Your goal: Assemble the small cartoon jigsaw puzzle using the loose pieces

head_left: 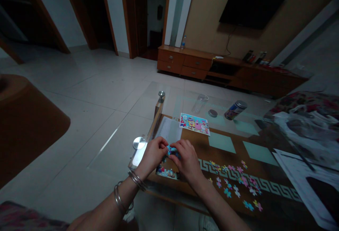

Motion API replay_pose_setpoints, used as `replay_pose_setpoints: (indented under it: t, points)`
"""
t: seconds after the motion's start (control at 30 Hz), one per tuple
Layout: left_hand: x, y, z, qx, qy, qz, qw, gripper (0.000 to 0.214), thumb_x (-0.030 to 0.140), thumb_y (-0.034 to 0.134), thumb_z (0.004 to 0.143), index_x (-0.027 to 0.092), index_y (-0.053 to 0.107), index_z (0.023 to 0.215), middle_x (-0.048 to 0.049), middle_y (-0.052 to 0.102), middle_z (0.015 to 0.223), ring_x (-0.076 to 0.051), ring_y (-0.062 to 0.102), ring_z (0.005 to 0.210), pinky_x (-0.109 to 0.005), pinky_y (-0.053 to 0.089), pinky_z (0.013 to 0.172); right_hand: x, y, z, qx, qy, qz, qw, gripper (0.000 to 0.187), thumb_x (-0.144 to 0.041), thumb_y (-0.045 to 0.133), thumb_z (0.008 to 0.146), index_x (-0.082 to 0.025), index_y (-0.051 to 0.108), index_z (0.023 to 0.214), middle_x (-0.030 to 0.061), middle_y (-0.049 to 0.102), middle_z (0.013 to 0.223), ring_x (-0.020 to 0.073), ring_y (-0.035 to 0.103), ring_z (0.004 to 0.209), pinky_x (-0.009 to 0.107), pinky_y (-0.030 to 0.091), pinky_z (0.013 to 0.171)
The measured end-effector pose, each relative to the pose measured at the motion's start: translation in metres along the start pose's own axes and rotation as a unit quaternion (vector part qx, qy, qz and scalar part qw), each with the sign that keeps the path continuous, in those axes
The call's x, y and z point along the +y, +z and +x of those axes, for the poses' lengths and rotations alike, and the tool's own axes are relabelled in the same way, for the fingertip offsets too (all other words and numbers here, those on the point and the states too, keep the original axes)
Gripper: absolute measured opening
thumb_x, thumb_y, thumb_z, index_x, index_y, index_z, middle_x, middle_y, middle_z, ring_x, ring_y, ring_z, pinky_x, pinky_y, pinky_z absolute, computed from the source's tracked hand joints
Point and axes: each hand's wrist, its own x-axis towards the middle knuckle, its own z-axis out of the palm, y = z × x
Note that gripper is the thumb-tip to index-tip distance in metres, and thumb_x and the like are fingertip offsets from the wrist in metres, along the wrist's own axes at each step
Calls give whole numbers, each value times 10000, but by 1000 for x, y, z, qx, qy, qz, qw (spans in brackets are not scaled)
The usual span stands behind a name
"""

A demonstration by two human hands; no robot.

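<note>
My left hand [156,151], with metal bangles on its wrist, is closed in a pinch above the near left part of the glass table. My right hand [185,157] pinches from the other side, its fingertips close to the left ones. Between them are small blue jigsaw puzzle pieces [171,150], partly covered by the fingers; whether they are joined I cannot tell. Just below the hands lies a joined strip of jigsaw puzzle [166,173] on the glass. Several loose puzzle pieces [245,180] are scattered to the right of my right forearm.
A cartoon picture card [195,124] lies beyond my hands. Behind it stand a clear cup [200,103], a round metal lid [212,113] and a printed can [235,110]. Papers [299,181] and a plastic bag [304,128] lie at right. A brown stool [31,125] stands left.
</note>
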Motion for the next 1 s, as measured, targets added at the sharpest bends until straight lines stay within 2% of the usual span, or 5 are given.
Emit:
replay_pose_setpoints:
  t: [0.37,0.53,0.63,0.77,1.0]
  points:
    - [1,1,1,-1,2,30,1000,81,110,563,684,170,553,738,44,538,586,-114,523,533,-210,389,495,-9,-3,-2,-1,3,-40,999,129,-216,652,807,-193,619,930,61,602,930,233,487,903,337,362,760]
    - [8,-7,-2,35,47,95,994,147,53,541,703,172,587,777,-13,599,773,-173,571,790,-300,441,749,-5,-3,-1,-13,29,-82,996,136,-228,646,815,-182,622,940,72,603,932,242,488,919,341,354,769]
    - [10,-13,-6,65,106,210,970,206,21,512,716,183,598,811,-38,589,887,-210,519,962,-353,393,889,-5,-1,-2,-37,40,-108,993,117,-223,659,806,-182,625,911,71,601,919,245,488,908,342,348,757]
    - [9,-15,-11,45,138,373,916,208,56,504,763,189,602,888,-46,584,920,-224,502,976,-367,403,885,-8,4,-2,-54,28,-122,991,121,-237,686,785,-194,616,874,59,596,908,244,484,890,338,339,727]
    - [10,-12,-13,32,129,427,894,188,101,523,792,174,617,938,-70,597,969,-245,499,992,-383,402,876,-7,8,-2,-54,27,-123,991,121,-241,698,778,-201,611,852,53,597,894,246,489,883,336,331,708]
